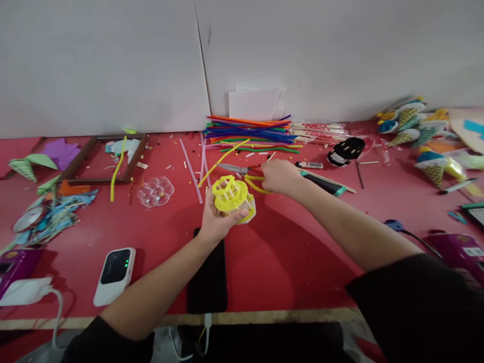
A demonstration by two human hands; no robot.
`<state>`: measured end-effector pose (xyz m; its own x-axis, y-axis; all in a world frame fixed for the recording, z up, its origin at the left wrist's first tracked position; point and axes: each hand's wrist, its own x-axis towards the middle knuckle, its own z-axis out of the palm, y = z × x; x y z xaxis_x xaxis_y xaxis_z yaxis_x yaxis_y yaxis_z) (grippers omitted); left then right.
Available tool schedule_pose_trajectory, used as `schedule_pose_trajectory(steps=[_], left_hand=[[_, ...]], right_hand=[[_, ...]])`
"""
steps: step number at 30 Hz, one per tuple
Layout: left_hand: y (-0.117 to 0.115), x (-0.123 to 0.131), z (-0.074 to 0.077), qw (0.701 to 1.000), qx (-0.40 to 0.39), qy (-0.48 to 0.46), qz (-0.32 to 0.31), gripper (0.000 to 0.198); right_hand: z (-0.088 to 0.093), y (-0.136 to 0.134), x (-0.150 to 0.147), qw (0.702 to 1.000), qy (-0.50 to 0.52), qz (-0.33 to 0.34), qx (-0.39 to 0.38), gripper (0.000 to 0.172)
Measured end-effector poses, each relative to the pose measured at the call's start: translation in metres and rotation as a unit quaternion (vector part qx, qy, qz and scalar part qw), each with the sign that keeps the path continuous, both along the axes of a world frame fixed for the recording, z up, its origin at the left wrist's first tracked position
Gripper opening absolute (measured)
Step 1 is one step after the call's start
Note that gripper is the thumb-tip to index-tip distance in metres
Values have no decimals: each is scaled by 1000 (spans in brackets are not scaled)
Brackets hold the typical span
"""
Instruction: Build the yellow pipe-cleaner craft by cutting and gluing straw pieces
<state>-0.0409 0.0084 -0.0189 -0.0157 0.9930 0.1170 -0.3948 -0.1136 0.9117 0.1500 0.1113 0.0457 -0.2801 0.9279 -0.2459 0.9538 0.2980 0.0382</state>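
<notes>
My left hand (218, 218) is wrapped around a small basket (231, 195), woven from yellow pipe cleaner around pale wooden sticks on a light base. The basket is tilted, and my thumb lies along its lower edge. To its right, my right hand (280, 177) is closed, fingertips pressed together on a yellow pipe cleaner (257, 187) that loops toward the basket. Just behind these fingers lie scissors (235, 169) with red handles, partly hidden by the hand. Another yellow pipe cleaner (223, 162) rests on the table behind the basket.
Coloured pipe cleaners (249, 132) are heaped at the back by bagged sticks (319, 132). A black-and-white woven basket (346, 152) and a box cutter (324, 183) are on the right. A black phone (207, 280), white device (115, 276) and clear palette (156, 191) sit on the red table.
</notes>
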Motion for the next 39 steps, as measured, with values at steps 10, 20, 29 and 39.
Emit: schedule_pose_trajectory(steps=[10, 20, 29, 39], left_hand=[[-7, 4, 6, 998, 56, 14, -26, 61], [-16, -1, 16, 973, -139, -93, -157, 58], [-18, -10, 18, 878, -209, -152, -403, 76], [-22, -3, 34, 892, -168, -134, -399, 69]], right_hand=[[-9, -102, 87, 991, 118, -30, 49, 22], [-13, -172, 103, 925, 339, -11, 171, 46], [-3, -166, 117, 918, 173, 102, 342, 23], [2, -159, 119, 927, 65, 122, 348, 39]])
